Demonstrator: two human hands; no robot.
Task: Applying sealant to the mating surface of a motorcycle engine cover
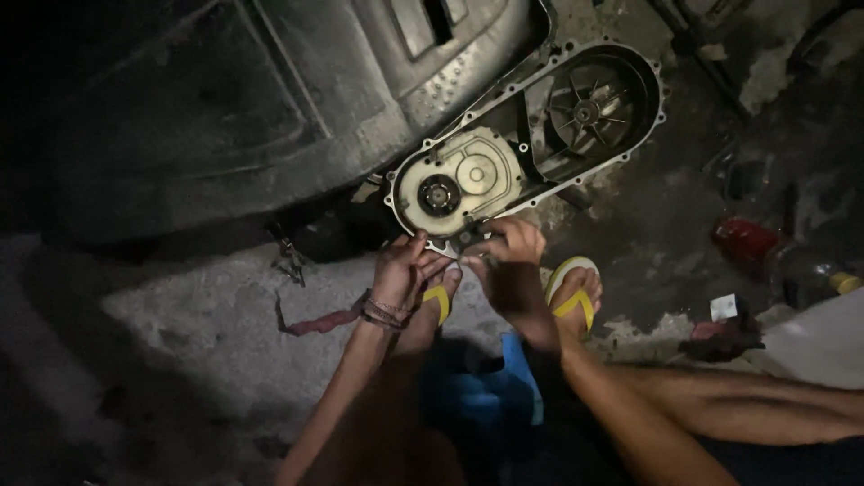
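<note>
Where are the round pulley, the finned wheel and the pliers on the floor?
round pulley (439, 194), head view, on its dark hub.
finned wheel (589, 110), head view, on its centre.
pliers (290, 258), head view, on the handles, left of the left hand (402, 267).

The open engine case (526, 135) lies on the floor (207, 324) ahead of the person, with the scooter body (270, 99) to its left and behind it. Both hands meet at the case's near edge, the left hand (402, 270) just left of the right hand (511, 256), above two sandalled feet. A rag (315, 322) lies left of the left wrist, pliers (290, 256) beyond it, and a bottle (765, 252) sits far right.
</note>
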